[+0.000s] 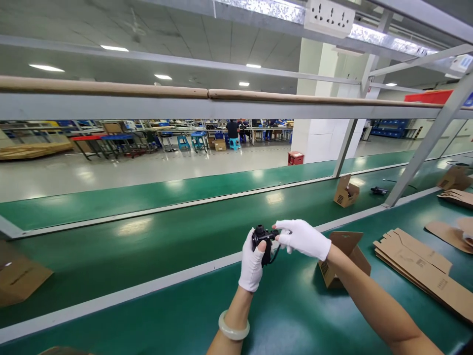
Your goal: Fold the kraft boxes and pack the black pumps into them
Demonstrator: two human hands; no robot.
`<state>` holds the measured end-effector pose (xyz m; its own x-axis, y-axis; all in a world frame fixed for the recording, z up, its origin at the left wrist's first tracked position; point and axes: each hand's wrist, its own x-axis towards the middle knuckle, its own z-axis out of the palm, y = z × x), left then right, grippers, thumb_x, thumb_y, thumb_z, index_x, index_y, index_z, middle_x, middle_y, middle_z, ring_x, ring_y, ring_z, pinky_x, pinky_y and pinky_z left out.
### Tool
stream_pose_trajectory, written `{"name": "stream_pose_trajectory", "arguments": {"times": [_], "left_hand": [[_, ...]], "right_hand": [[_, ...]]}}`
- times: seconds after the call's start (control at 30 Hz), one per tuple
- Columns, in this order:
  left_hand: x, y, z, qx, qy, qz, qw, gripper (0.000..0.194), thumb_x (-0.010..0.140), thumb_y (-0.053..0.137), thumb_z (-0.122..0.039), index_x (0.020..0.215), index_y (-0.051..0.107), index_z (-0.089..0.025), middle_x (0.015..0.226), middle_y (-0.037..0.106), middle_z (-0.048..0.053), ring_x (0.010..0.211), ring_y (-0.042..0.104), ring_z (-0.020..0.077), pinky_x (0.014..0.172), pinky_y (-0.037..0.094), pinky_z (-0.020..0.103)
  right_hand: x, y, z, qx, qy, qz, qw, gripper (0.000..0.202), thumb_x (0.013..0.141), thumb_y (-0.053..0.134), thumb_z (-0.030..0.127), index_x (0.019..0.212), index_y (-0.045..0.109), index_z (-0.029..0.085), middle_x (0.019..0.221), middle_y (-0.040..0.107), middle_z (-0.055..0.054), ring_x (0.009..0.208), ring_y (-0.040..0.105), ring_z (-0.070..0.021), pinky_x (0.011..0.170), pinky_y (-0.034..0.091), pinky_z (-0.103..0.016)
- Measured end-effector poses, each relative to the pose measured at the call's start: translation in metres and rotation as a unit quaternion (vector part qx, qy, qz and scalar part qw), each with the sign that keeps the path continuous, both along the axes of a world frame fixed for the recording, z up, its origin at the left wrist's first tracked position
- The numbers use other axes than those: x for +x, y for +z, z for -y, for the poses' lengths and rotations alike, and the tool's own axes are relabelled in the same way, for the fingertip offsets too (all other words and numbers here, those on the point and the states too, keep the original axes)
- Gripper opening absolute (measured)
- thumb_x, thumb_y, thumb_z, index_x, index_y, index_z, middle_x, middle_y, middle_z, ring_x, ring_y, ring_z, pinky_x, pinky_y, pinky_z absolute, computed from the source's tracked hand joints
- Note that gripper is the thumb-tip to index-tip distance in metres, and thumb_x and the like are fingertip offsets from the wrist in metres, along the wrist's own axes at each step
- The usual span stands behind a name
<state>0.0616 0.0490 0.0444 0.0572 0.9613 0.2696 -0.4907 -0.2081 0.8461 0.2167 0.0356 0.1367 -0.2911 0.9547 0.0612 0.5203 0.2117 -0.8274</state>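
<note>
My left hand (252, 266), in a white glove with bare fingertips, is wrapped round a small black device (264, 242) with a round knob-like top and a black cable. It is held up above the green work surface. From the right, my right hand (301, 238), gloved the same way, pinches a short black part sticking out of the device's side. An open cardboard box (345, 256) stands on the surface just behind my right wrist. What the device is exactly, I cannot make out.
Flat cardboard blanks (417, 271) lie stacked at the right. Beyond the pale rail, a small box (346, 192) and another black device (379, 191) rest on the green belt (177, 236). Another box (22, 276) is at far left. A slanted metal post (424, 143) rises at right.
</note>
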Motion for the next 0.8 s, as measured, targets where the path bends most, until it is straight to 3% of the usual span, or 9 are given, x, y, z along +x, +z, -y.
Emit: {"name": "stream_pose_trajectory", "arguments": {"times": [0.1,0.3,0.4,0.5,0.63,0.7,0.8], "left_hand": [[0.007,-0.003,0.005,0.003,-0.03,-0.012,0.999,0.056,0.076,0.065,-0.054,0.115,0.055,-0.016,0.108,0.063,0.009,0.1,0.06,0.0241,0.088,0.047,0.032],[0.028,-0.004,0.025,-0.001,-0.083,-0.015,0.996,0.065,0.077,0.064,-0.056,0.127,0.048,-0.017,0.121,0.059,0.013,0.116,0.053,0.0297,0.103,0.039,0.042],[0.043,-0.003,0.038,0.023,-0.185,-0.016,0.982,0.082,0.071,0.061,-0.068,0.133,0.043,-0.018,0.131,0.053,0.015,0.122,0.048,0.0335,0.106,0.036,0.046],[0.065,-0.012,0.044,0.078,-0.256,-0.077,0.961,0.094,0.066,0.06,-0.074,0.138,0.039,-0.017,0.143,0.041,0.016,0.133,0.035,0.0348,0.113,0.026,0.045],[0.11,-0.043,0.043,0.07,-0.203,-0.276,0.937,0.089,0.071,0.069,-0.056,0.142,0.033,-0.017,0.149,0.031,0.014,0.139,0.024,0.0324,0.117,0.015,0.045],[0.136,-0.057,0.042,0.048,-0.185,-0.359,0.914,0.088,0.071,0.071,-0.042,0.144,0.029,-0.013,0.151,0.027,0.016,0.141,0.021,0.0319,0.117,0.016,0.046],[0.163,-0.07,0.042,0.041,-0.184,-0.397,0.898,0.085,0.07,0.065,-0.026,0.144,0.027,-0.008,0.151,0.026,0.018,0.141,0.021,0.0308,0.116,0.018,0.043]], "right_hand": [[0.007,-0.001,0.004,-0.056,0.026,0.001,0.998,0.018,0.078,0.055,0.024,0.092,0.062,0.015,0.06,0.062,0.003,0.042,0.055,-0.0111,0.044,0.044,-0.02],[0.025,-0.005,0.029,-0.064,-0.005,-0.084,0.994,0.028,0.076,0.055,0.031,0.098,0.061,0.013,0.058,0.06,0.002,0.044,0.056,-0.0129,0.044,0.045,-0.021],[0.048,0.007,0.048,-0.051,-0.035,-0.023,0.998,0.026,0.076,0.054,0.03,0.096,0.061,0.014,0.061,0.061,0.002,0.047,0.058,-0.0139,0.047,0.045,-0.022],[0.082,0.029,0.067,0.001,-0.06,0.124,0.991,0.022,0.077,0.056,0.026,0.096,0.064,0.017,0.07,0.064,0.001,0.058,0.061,-0.0155,0.058,0.046,-0.023],[0.128,0.045,0.081,0.06,-0.044,0.35,0.934,0.024,0.081,0.058,0.02,0.104,0.065,0.024,0.082,0.066,0.0,0.072,0.062,-0.0176,0.065,0.043,-0.024],[0.143,0.04,0.082,0.038,-0.03,0.454,0.89,0.022,0.084,0.056,0.021,0.105,0.065,0.023,0.083,0.067,-0.003,0.073,0.063,-0.0206,0.063,0.042,-0.026],[0.154,0.018,0.074,-0.008,0.006,0.567,0.824,0.021,0.09,0.053,0.027,0.105,0.065,0.019,0.084,0.067,-0.009,0.075,0.064,-0.0258,0.063,0.043,-0.03]]}}
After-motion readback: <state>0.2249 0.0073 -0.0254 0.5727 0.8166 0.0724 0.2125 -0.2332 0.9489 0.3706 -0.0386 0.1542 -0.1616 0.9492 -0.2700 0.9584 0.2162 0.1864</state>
